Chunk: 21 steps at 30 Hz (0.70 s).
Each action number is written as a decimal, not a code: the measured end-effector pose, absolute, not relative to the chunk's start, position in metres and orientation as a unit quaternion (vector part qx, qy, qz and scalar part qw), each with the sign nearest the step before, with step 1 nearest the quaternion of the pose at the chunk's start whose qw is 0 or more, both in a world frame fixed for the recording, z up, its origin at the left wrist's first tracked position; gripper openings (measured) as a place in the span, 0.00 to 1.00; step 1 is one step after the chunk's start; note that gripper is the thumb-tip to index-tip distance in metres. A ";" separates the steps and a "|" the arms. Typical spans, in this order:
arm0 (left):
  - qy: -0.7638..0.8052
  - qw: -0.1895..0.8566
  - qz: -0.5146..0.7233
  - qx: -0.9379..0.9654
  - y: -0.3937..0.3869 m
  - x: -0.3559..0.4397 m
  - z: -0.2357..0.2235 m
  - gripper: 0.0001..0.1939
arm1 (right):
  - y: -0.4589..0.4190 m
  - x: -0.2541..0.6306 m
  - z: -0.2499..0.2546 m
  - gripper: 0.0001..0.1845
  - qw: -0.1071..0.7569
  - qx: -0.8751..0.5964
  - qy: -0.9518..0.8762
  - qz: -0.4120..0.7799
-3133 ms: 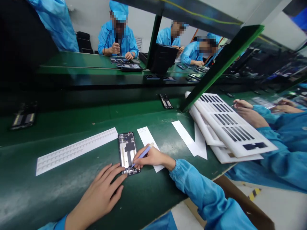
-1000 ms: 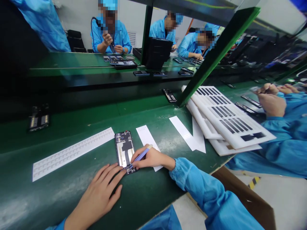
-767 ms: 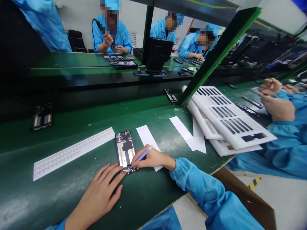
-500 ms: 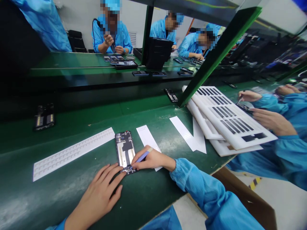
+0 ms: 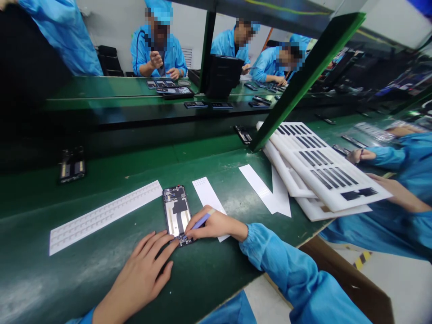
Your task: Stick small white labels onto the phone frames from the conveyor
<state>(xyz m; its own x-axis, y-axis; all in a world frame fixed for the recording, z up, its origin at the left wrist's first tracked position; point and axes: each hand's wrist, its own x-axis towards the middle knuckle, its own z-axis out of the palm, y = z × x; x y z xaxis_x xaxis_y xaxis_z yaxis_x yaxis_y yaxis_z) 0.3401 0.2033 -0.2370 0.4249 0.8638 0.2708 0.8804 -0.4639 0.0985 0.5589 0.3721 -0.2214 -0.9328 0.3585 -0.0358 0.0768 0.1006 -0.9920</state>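
Note:
An opened phone body (image 5: 177, 213) lies on the green bench in front of me, its inner parts facing up. My right hand (image 5: 213, 225) is closed in a pinch round a blue pen-like tool (image 5: 200, 222), and the tool's tip rests on the phone's near end. My left hand (image 5: 141, 274) lies flat on the bench with fingers spread, and its fingertips touch the phone's near left corner. A short white strip (image 5: 206, 195) lies partly under my right hand.
A long white strip of small parts (image 5: 101, 216) lies to the left. White foam trays with black parts (image 5: 320, 171) are stacked at right, beside a co-worker's blue sleeve (image 5: 401, 198). Another phone body (image 5: 72, 164) sits on the belt at left. A green post (image 5: 303, 81) slants overhead. Several people work opposite.
My hands and the phone have barely moved. The phone body on the belt has drifted to the right. The co-worker's hands at right have shifted over the trays.

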 end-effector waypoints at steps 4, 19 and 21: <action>-0.512 0.041 -0.148 -0.845 0.204 0.341 -0.236 0.23 | 0.370 0.556 -0.226 0.18 0.119 -0.196 -0.680 0.696; -0.542 0.027 -0.138 -0.829 0.210 0.356 -0.222 0.23 | 0.370 0.550 -0.242 0.19 0.132 -0.237 -0.640 0.719; -0.537 0.022 -0.123 -0.834 0.212 0.353 -0.221 0.24 | 0.369 0.549 -0.242 0.20 0.140 -0.236 -0.635 0.722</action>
<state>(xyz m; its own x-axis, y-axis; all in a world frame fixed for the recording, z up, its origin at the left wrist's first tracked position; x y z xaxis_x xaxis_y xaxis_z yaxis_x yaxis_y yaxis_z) 0.3529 0.2117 -0.2213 0.3937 0.8904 0.2283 0.9013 -0.4228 0.0947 0.5487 0.3693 -0.2423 -0.8491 0.5026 -0.1627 0.0970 -0.1543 -0.9832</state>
